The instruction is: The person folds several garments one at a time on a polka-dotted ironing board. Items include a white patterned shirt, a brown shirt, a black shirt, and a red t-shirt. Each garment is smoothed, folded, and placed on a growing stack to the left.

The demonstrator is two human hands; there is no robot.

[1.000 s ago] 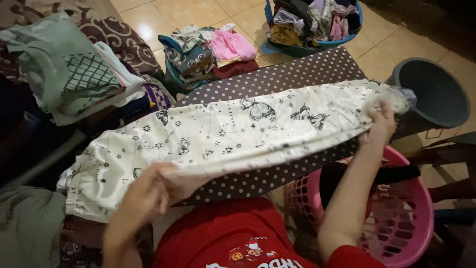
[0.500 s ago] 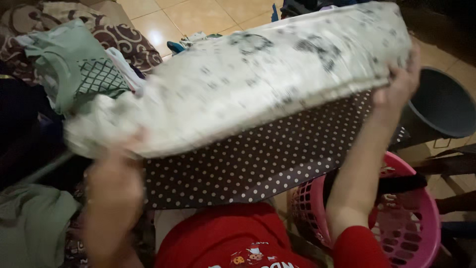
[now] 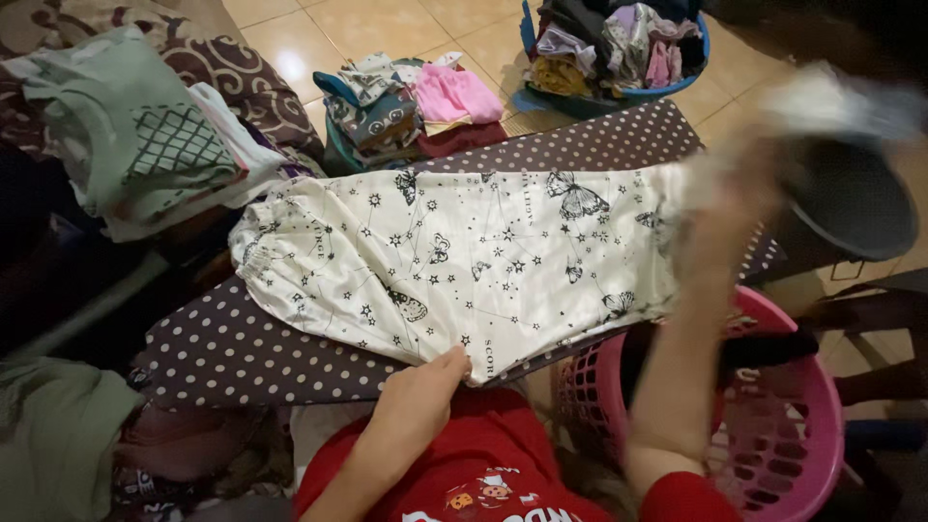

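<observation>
Nearest the camera, the left hand (image 3: 420, 391) pinches the near edge of the white printed trousers (image 3: 454, 261) between thumb and fingers, its fingertips closed on the hem just where the cloth hangs off the polka-dot board (image 3: 242, 353). From those fingertips the garment spreads away and to both sides, lying flat on the board with its gathered waistband well off to the left.

Beyond and to the right, the right hand (image 3: 720, 208) is a blur at the trousers' far right end; it seems to grip the leg cuffs there, but how its fingers stand I cannot tell. Below that wrist sits the pink laundry basket (image 3: 822, 387), and just past the fingers the grey bucket (image 3: 855, 193).

The step in hand looks like laying the trousers out flat for folding. The next move calls for the right hand to bring the leg end over toward the waistband while the left keeps the near edge pinned.

Farther off, past the board, a small stack of folded clothes (image 3: 406, 101) rests on the tiled floor, and beyond it a blue basket (image 3: 619, 48) heaped with garments.
</observation>
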